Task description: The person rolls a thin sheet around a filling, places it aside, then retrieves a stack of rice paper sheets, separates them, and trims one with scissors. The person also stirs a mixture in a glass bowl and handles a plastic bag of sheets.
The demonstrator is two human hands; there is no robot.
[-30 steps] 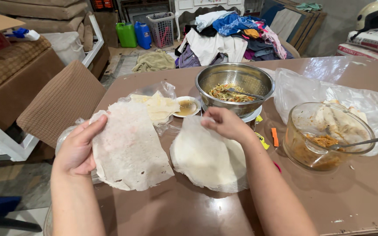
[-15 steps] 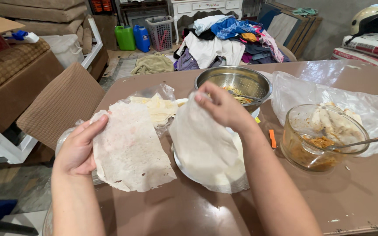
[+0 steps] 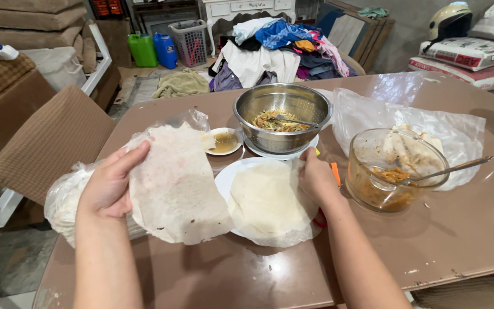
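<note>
Wrappers look paper-thin and floppy, probably tear easily, so edges seem the safest grab. Left hand [image 3: 110,186] holds one spring roll wrapper [image 3: 175,186] up by its side; right hand [image 3: 315,177] pinches another wrapper [image 3: 267,203] lying on the white plate [image 3: 224,177].

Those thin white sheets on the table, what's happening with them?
A person is handling thin round wrappers at a brown table. The left hand holds one wrapper up by its edge, above the table. The right hand rests on the edge of another wrapper that lies flat on a white plate. Behind stand a metal bowl of shredded vegetables, a small dish of sauce, and a glass bowl with a spoon in it.
</note>
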